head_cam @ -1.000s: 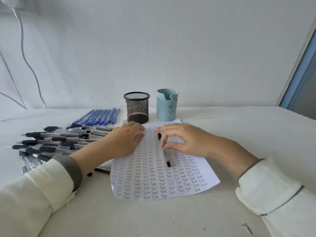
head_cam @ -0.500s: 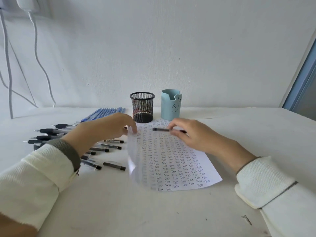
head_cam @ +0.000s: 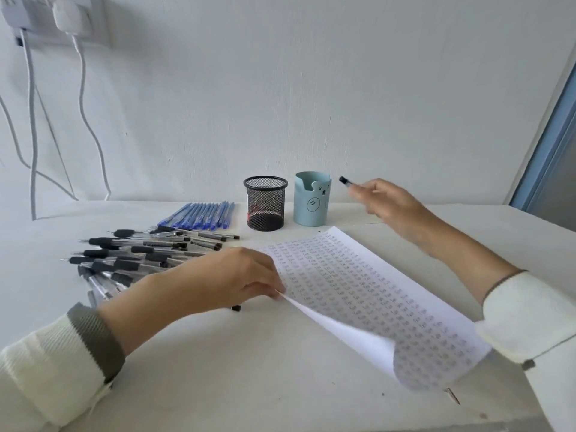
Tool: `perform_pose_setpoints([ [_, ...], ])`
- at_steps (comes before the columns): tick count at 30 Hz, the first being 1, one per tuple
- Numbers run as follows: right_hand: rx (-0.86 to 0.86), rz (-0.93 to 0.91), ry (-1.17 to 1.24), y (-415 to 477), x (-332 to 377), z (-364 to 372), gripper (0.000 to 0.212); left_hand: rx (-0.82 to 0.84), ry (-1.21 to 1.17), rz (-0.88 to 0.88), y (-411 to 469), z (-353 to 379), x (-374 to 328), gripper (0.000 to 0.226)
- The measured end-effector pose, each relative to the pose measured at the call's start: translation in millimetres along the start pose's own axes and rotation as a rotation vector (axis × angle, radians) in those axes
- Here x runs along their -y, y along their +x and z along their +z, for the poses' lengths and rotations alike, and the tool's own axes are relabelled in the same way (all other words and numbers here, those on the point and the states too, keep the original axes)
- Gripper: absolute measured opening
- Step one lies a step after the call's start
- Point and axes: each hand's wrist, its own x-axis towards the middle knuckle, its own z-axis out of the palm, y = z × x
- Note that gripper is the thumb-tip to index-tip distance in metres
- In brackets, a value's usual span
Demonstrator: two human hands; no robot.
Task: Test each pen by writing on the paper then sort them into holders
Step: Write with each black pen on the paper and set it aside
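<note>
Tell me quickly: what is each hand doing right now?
Left hand: pinching the edge of the white paper sheet covered in writing.
Right hand: gripping a slim black-ended pen, held in the air.

Paper [head_cam: 358, 291], its left edge pinched by the left hand [head_cam: 218, 279]: covered in close rows of short handwritten words, all too blurred to read. Blue holder [head_cam: 311, 204], just left of the right hand [head_cam: 386, 201]: a drawn bear face near the rim and, lower, an oval enclosing two short strokes. Mesh holder [head_cam: 265, 201], beyond the left hand: a reddish patch low on its wall, illegible. Pen [head_cam: 345, 180] gripped by the right hand: any print too small to read.
</note>
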Motion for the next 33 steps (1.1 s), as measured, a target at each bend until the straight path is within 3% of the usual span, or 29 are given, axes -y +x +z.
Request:
perform_pose_setpoints([
  [2, -0.017, 0.026, 0.018, 4, 5, -8, 0.068, 0.063, -0.126, -0.088, -1, -7, -5, 0.053],
  [4, -0.03, 0.026, 0.0, 9, 6, -11, 0.079, 0.128, -0.197, -0.164, 4, -15, -8, 0.071],
  [7, 0.022, 0.014, 0.002, 16, 13, -7, 0.07, 0.159, -0.198, -0.285, 24, -23, -11, 0.08],
  [12, 0.088, -0.012, 0.085, 38, 36, -10, 0.069, 0.112, -0.04, -0.37, 68, -9, 3, 0.053],
  [14, 0.101, -0.043, 0.138, 49, 48, -12, 0.056, 0.123, -0.043, -0.388, 76, 2, 6, 0.048],
  [16, 0.107, -0.078, 0.201, 62, 59, -16, 0.034, 0.195, -0.065, -0.416, 83, 11, 6, 0.06],
  [19, 0.177, -0.032, 0.366, 78, 67, -14, 0.046, 0.298, -0.013, -0.398, 90, 21, 4, 0.075],
  [22, 0.195, 0.054, 0.322, 86, 47, 11, 0.051, 0.315, -0.076, -0.416, 91, 30, 8, 0.084],
  [26, 0.297, 0.14, 0.265, 85, -2, 43, 0.031, 0.323, -0.078, -0.425, 86, 37, 9, 0.084],
  [30, 0.263, 0.145, 0.238, 90, -35, 45, 0.031, 0.34, -0.033, -0.39, 82, 36, 3, 0.082],
  [33, 0.221, 0.136, 0.176, 91, -43, 44, 0.017, 0.348, -0.028, -0.374, 78, 34, -2, 0.082],
])
